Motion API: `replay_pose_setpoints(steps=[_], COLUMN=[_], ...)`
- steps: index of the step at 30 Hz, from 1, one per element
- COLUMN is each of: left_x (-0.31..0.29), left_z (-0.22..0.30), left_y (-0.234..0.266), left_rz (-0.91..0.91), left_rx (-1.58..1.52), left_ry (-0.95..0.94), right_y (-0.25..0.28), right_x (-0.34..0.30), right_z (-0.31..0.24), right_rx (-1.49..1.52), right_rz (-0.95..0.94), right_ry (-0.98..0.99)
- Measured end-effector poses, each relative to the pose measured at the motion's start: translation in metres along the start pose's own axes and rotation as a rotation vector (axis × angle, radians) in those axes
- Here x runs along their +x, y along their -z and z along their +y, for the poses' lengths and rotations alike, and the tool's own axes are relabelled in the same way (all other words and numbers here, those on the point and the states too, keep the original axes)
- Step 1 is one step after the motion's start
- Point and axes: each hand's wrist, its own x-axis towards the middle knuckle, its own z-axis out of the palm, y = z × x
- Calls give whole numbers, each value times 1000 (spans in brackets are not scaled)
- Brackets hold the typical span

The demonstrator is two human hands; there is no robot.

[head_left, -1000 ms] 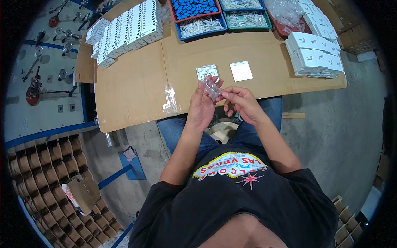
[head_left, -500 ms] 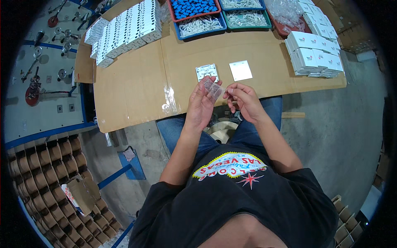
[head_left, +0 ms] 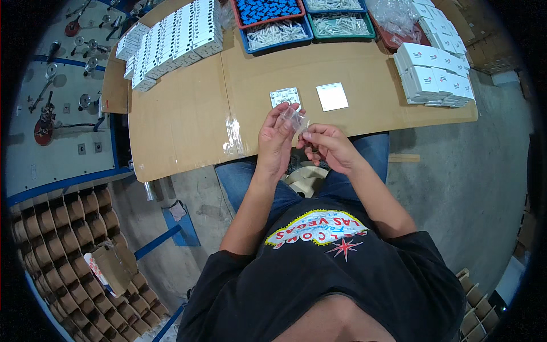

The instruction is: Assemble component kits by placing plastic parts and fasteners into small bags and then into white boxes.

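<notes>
Between my two hands is a small clear plastic bag (head_left: 296, 118), crinkled and see-through. My left hand (head_left: 276, 139) grips its left side between thumb and fingers. The fingertips of my right hand (head_left: 330, 146) pinch its lower right edge. Whether anything lies inside the bag is too small to make out. Just beyond my left fingertips, a white square frame with cut-outs (head_left: 283, 97) lies on the cardboard-covered table (head_left: 182, 114), its near edge partly hidden by the hand. To its right rests a flat white square plate (head_left: 331, 97).
White boxes (head_left: 176, 40) stand in rows at the far left, with stacked white boxes (head_left: 433, 74) at the right. Along the back are a red tray of blue pieces (head_left: 269, 24), blue (head_left: 279, 50) and green trays (head_left: 345, 40) of white pieces, and crumpled clear bags (head_left: 394, 20).
The clear bag has gone from flat to crumpled between my hands. My right hand has shifted slightly left and down, closer to the left one.
</notes>
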Motion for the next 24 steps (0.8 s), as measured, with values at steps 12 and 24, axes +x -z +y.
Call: replay_pose_setpoints(steps=[12, 24], left_x=[-4, 3], left_z=[11, 3], left_y=[-6, 3], left_rz=[-65, -3], left_rx=[696, 932], left_ry=[-331, -362], right_y=[0, 8], right_x=[-5, -1], right_z=[-7, -32], right_rx=[-307, -494], right_rz=[312, 324], right_ry=[213, 269])
